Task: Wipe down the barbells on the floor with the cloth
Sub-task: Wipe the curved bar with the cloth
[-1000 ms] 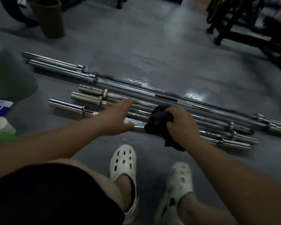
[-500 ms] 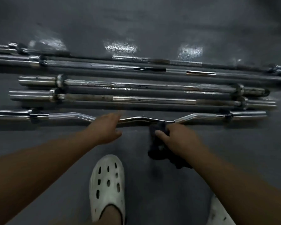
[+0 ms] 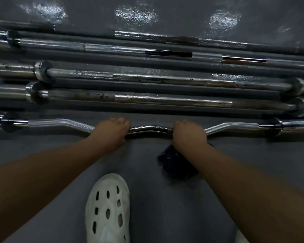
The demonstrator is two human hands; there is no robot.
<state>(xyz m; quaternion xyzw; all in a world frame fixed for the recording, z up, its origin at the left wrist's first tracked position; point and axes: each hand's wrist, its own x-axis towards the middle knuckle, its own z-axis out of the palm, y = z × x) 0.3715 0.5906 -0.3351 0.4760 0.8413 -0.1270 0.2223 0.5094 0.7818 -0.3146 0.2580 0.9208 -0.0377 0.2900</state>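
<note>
Right now the left grip point(image 3: 111, 132) is closing tightly round the bent bar point(image 3: 151, 129), with its fingers curling over the top just where the bar's left bend is meeting the smooth middle stretch. The right grip point(image 3: 189, 133) is wrapping over the same bar a little further along, at the other end of that middle stretch, and it is holding the dark cloth point(image 3: 177, 163). The cloth is bunching out from under the palm and wrist and trailing toward the person on the floor point(image 3: 147, 190). Whether any of it is lying between the fingers and the metal I cannot tell.

The bent bar is lying flat on the floor, running left to right, closest to the person. Its rough, ridged sections are stretching outward past both hands toward the collars at each end. Just beyond it, four straight bars point(image 3: 172, 101) are lying side by side, roughly in line with it. The two nearer ones are showing dark spots and dull patches. Further back, the grey floor is catching shiny patches of light. Below the arms, a white shoe point(image 3: 109, 207) with holes in it is resting on the floor between them.
</note>
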